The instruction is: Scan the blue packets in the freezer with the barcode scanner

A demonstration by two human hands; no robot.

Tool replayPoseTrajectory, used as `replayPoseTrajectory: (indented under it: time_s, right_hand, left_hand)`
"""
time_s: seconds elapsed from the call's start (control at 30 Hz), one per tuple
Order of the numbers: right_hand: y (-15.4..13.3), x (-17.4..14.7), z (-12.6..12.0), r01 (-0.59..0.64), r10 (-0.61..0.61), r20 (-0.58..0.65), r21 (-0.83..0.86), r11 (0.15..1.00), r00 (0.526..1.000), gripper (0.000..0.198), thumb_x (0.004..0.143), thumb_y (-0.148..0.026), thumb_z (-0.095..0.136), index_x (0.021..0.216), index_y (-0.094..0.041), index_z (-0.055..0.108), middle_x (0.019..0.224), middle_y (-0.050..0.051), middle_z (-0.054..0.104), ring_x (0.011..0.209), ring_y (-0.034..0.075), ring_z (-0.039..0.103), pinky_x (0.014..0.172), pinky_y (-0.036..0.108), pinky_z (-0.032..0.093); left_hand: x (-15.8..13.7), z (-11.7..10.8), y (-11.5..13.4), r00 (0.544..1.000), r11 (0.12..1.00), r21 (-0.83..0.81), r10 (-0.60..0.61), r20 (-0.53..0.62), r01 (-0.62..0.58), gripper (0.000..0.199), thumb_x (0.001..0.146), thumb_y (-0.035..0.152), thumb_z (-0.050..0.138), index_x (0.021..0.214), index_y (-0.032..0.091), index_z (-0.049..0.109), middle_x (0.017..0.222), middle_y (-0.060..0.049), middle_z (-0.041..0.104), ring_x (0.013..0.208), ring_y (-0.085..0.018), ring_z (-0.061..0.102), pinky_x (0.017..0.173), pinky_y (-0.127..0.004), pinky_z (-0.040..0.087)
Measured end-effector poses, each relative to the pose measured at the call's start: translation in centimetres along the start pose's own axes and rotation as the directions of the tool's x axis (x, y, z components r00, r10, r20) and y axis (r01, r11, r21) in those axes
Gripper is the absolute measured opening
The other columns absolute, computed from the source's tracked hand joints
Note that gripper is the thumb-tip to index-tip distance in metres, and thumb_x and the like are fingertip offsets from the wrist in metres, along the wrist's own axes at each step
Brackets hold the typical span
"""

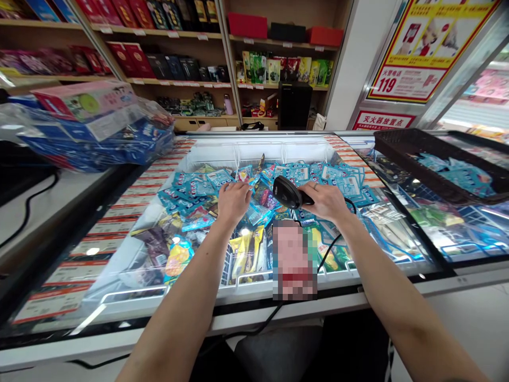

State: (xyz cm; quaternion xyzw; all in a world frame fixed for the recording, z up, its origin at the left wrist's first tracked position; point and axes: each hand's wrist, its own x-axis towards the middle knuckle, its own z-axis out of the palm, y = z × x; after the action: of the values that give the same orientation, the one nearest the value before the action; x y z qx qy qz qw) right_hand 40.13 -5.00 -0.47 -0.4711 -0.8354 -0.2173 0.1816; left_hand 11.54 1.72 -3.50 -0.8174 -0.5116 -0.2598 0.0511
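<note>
My right hand (pixel 326 201) is wrapped round a black handheld barcode scanner (pixel 287 192), its head turned left towards my left hand. A black cord runs from the scanner down past the freezer's front edge. My left hand (pixel 234 201) has its fingers curled at the edge of a small blue packet (pixel 254 183) and seems to pinch it; the fingertips are partly hidden. Around both hands many similar blue packets (pixel 199 184) lie spread in a loose layer on the freezer's glass top. A blurred-out phone-shaped object (pixel 294 254) lies near the front edge.
Under the glass of the chest freezer (pixel 131 297) are colourful ice cream packages. A dark brown basket (pixel 429 175) with blue packets stands at the right. At the left sits a plastic-wrapped stack of boxes (pixel 99 127). Stocked shelves (pixel 178 34) line the back wall.
</note>
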Motion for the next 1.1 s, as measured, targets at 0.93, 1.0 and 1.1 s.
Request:
replayPoseTrajectory:
  time_s: [0.93,1.0,1.1]
  right_hand:
    - [2.0,-0.4,-1.2,-0.204,0.203,-0.053,-0.013,0.979,0.978,0.033,0.083,-0.039,0.054,0.112,-0.023,0.060,0.099,0.003,0.066,0.082,0.019,0.060,0.060,0.028,0.033]
    - [2.0,-0.4,-1.2,-0.205,0.204,-0.054,-0.014,0.979,0.977,0.033,0.084,-0.040,0.053,0.112,-0.023,0.060,0.099,0.003,0.066,0.081,0.019,0.060,0.060,0.028,0.032]
    - [2.0,-0.4,-1.1,-0.210,0.209,-0.053,-0.018,0.978,0.977,0.034,0.084,-0.040,0.053,0.112,-0.023,0.060,0.100,0.003,0.066,0.080,0.018,0.060,0.059,0.028,0.031]
  left_hand:
    - [0.3,-0.3,-0.5,0.997,0.998,-0.012,0.054,-0.053,-0.055,0.039,0.093,0.026,0.031,0.124,0.026,0.054,0.130,-0.006,0.056,0.121,-0.022,0.051,0.113,-0.050,0.022]
    - [0.5,0.0,0.5,0.978,0.975,-0.104,0.201,0.049,-0.195,0.041,0.094,0.030,0.030,0.131,0.027,0.047,0.137,-0.003,0.051,0.126,-0.019,0.046,0.110,-0.043,0.029]
    - [0.6,0.2,1.6,0.906,0.924,-0.197,0.367,0.208,-0.329,0.045,0.096,0.034,0.028,0.139,0.029,0.037,0.145,0.000,0.042,0.134,-0.017,0.037,0.111,-0.039,0.029]
